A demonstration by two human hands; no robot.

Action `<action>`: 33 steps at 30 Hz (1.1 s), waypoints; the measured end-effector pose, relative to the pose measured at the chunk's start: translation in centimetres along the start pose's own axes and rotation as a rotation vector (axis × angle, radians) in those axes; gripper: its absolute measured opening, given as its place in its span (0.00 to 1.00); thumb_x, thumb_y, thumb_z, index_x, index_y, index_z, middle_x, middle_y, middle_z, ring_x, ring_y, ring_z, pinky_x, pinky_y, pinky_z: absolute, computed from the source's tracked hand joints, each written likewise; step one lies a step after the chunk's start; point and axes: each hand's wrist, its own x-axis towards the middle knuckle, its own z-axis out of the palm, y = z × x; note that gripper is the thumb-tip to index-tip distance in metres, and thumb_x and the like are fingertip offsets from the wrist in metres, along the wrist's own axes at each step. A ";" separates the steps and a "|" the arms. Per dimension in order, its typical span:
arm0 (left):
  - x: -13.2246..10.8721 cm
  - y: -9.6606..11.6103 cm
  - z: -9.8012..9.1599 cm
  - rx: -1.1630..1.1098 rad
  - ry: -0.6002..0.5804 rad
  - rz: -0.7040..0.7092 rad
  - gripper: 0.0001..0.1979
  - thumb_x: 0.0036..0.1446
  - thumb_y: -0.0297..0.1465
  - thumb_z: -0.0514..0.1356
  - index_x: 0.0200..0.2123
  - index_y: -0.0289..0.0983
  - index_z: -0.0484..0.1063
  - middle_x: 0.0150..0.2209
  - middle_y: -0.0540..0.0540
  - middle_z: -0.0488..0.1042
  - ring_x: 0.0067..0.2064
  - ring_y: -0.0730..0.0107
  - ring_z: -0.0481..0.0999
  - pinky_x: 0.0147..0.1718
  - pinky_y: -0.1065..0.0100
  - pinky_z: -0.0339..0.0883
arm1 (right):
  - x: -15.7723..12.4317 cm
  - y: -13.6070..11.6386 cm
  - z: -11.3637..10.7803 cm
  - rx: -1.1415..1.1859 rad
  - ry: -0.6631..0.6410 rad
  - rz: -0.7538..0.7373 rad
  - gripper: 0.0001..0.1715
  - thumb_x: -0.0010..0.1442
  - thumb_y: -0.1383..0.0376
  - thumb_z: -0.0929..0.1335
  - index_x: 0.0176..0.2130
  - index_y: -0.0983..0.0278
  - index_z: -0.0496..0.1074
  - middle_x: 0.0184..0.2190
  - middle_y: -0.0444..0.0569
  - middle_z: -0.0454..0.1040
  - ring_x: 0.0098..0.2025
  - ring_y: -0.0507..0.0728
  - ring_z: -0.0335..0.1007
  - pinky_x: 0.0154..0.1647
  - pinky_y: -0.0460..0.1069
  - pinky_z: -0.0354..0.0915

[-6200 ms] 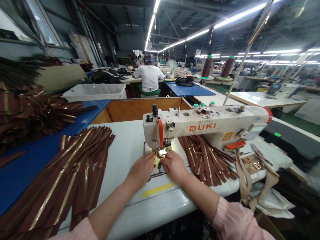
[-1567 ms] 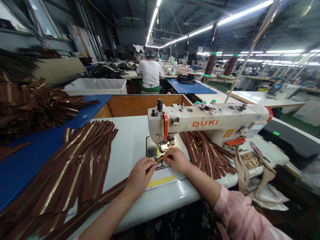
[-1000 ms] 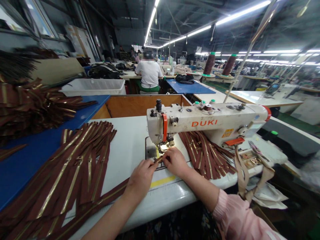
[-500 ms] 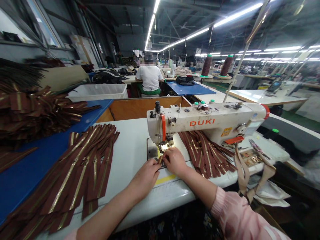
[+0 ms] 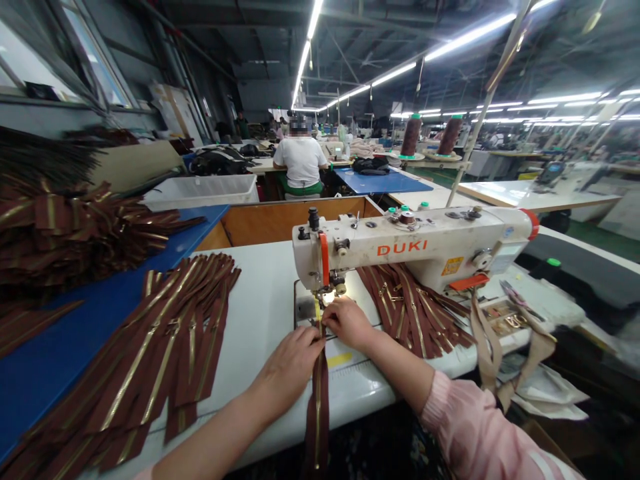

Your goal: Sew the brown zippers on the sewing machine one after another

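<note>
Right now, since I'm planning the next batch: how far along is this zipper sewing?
Likely done: a pile of zippers lies behind the machine. In hand: the left hand and right hand hold one zipper at the needle, its tail hanging off the table. Likely left: the fanned row to the left and the heap on the blue table.

- A fanned pile of brown zippers with gold teeth lies on the left of the white surface.
- A bigger brown zipper heap sits on a blue surface.
- A white plastic tub stands beyond.
- A person in a white shirt sits far off.
</note>
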 end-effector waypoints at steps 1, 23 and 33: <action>-0.1 -0.2 0.2 0.042 0.011 0.034 0.16 0.56 0.19 0.50 0.42 0.37 0.72 0.42 0.42 0.73 0.45 0.59 0.71 0.45 0.58 0.68 | 0.0 0.0 0.1 0.006 0.008 0.004 0.07 0.54 0.73 0.68 0.29 0.63 0.76 0.30 0.47 0.74 0.36 0.55 0.66 0.38 0.47 0.58; -0.4 -2.1 0.7 0.234 -0.048 0.295 0.19 0.58 0.20 0.47 0.50 0.30 0.67 0.52 0.36 0.72 0.55 0.58 0.69 0.53 0.59 0.64 | -0.9 -0.5 0.2 0.056 0.134 0.083 0.06 0.58 0.73 0.66 0.35 0.65 0.72 0.33 0.49 0.72 0.39 0.55 0.65 0.40 0.48 0.58; -0.3 -2.0 1.1 0.217 -0.053 0.251 0.18 0.57 0.20 0.48 0.50 0.29 0.66 0.53 0.34 0.71 0.56 0.57 0.69 0.54 0.58 0.65 | -6.6 -1.6 -0.8 0.029 0.030 -0.181 0.08 0.61 0.70 0.65 0.41 0.64 0.71 0.35 0.49 0.71 0.40 0.56 0.63 0.43 0.49 0.62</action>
